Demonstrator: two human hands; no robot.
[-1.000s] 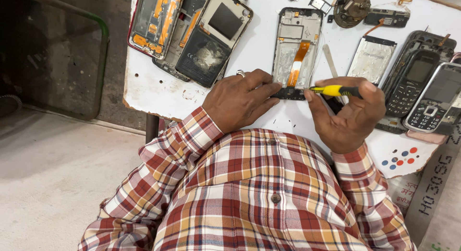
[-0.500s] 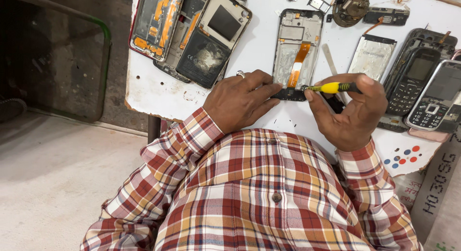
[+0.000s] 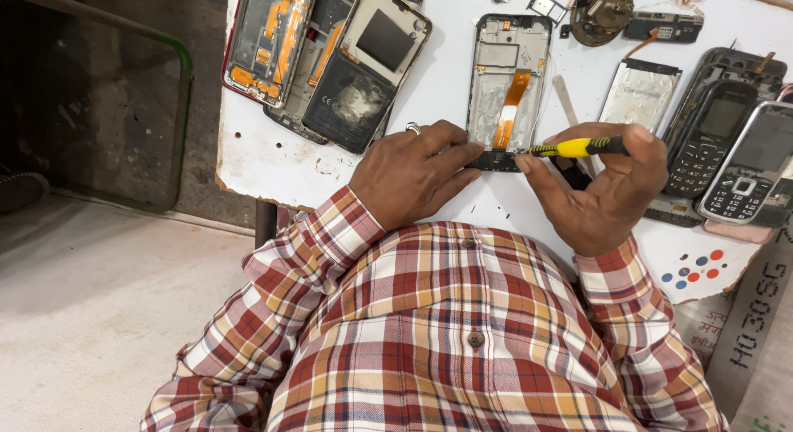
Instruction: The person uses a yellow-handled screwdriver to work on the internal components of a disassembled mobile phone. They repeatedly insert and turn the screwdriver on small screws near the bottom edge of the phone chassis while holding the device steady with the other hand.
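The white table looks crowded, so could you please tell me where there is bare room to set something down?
The table is bare at its near left corner, between the stacked phone frames and the left hand. A narrow strip lies before the open phone. The right side, with keypad phones, is packed.
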